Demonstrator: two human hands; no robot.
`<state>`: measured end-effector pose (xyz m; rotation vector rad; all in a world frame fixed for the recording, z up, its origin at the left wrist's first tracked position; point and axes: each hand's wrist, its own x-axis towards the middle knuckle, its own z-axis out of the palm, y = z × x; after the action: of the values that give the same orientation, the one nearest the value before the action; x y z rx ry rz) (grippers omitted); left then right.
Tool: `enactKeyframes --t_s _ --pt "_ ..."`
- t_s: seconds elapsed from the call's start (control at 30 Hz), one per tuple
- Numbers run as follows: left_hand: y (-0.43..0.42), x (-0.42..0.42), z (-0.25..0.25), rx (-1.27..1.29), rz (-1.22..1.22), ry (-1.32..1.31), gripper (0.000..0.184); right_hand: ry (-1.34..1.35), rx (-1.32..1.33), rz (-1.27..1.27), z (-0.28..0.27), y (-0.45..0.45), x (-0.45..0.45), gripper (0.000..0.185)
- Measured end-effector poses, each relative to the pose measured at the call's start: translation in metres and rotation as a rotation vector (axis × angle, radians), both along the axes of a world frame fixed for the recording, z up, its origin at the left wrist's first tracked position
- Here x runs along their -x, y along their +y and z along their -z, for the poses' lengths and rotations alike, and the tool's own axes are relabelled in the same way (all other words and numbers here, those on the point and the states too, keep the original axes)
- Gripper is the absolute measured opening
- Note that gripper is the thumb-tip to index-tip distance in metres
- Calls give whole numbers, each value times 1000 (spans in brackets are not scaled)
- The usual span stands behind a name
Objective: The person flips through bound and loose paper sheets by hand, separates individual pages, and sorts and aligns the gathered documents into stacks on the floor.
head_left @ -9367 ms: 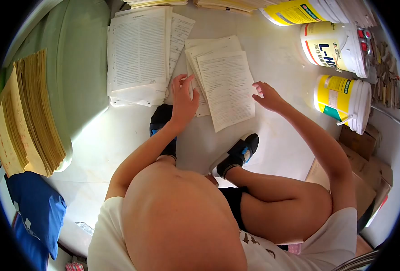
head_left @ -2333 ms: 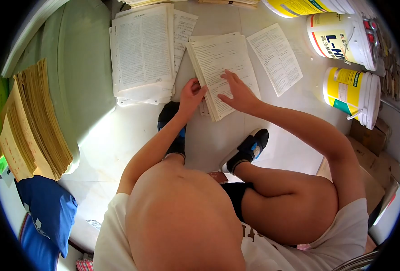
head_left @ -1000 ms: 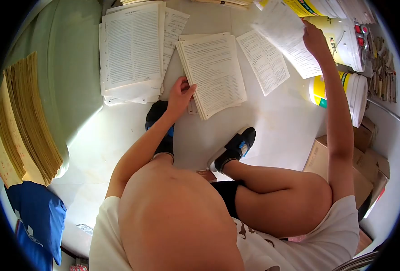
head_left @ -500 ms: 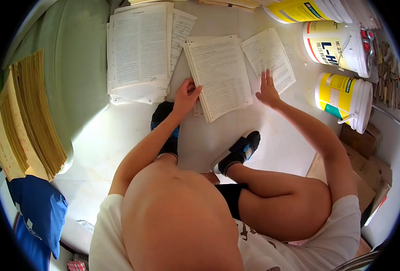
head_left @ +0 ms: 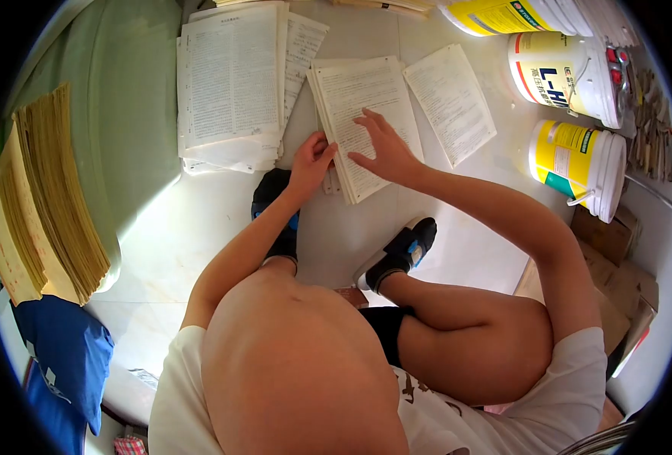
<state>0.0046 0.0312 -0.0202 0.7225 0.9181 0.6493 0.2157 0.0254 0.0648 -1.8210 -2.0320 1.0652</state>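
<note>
A stack of printed sheets (head_left: 374, 83) lies slightly askew on the floor in front of me. At its left edge my left hand (head_left: 311, 163) is closed, thumb and fingers pinching the side of the pages. My right hand (head_left: 387, 152) is over the stack's lower right part, fingers apart and holding nothing; whether it touches the top page I cannot tell. To the right, a separate printed sheet (head_left: 453, 102) lies tilted on the floor. A larger pile of printed papers (head_left: 233, 83) lies to the left, with handwritten pages sticking out beneath it.
Yellow and white buckets (head_left: 579, 163) line the right side, near cardboard boxes (head_left: 616, 280). Thick bundles of yellowed paper (head_left: 62, 197) stand at the left by a pale green surface (head_left: 135, 98). A blue bag (head_left: 66, 349) is below them. My shoes (head_left: 408, 246) rest on the tiled floor.
My right hand has moved left from the separate sheet to over the middle stack. The sheet stays on the floor. My left hand keeps its place at the stack's edge.
</note>
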Motion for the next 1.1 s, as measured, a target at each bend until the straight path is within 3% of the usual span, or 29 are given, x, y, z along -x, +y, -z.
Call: enactKeyframes --t_s 0.03,0.13,0.47,0.67,0.87,1.07,1.1 --pt "1 0 -3 10 -4 -4 24 22 6 4 6 0 6 78" --pt "3 -1 -2 17 3 4 25 -41 59 30 9 -1 17 80" --pt "4 1 -8 -23 49 60 22 -53 33 -2 8 -2 19 77" --pt "3 0 -7 -18 48 61 23 -47 18 -5 11 2 13 70" --pt "3 -1 -7 -28 29 25 21 -20 -50 -17 25 3 -4 52" --pt "0 -2 0 -33 18 48 21 4 71 76 -1 37 -20 38" --pt "0 -2 -1 -32 20 49 21 -23 209 117 -9 47 -25 36"
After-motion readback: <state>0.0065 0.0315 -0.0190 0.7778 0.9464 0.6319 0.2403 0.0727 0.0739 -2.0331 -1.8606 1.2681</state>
